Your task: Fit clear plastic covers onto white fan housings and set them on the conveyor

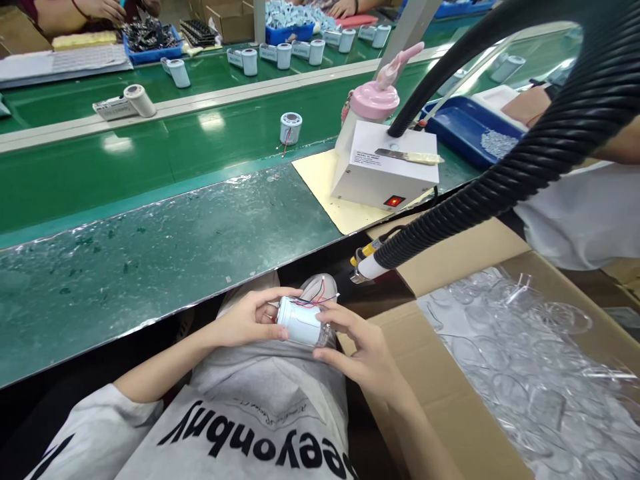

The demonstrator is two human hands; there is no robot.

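The left hand (253,320) and right hand (365,350) hold a white cylinder (299,322) above the lap (273,367), each grip closed around one end (red and black wires (310,303) stick out along its far side). The green surface's (165,273) near edge runs beyond them; a gap separates the right hand from the hose nozzle (370,268). The hands partly hide both ends, the clear part (325,335) is hard to make out, and the frame cuts off the carton (435,387).

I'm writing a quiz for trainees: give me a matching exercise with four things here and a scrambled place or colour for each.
1. Bottle lid
2. Knife-like tool
3. Clear plastic parts
4. Clear-ended cylinder

A. Inside the cardboard box
B. Between left hand and right hand
C. Pink
D. On the white switch box

Pairs: 1-C, 2-D, 3-A, 4-B
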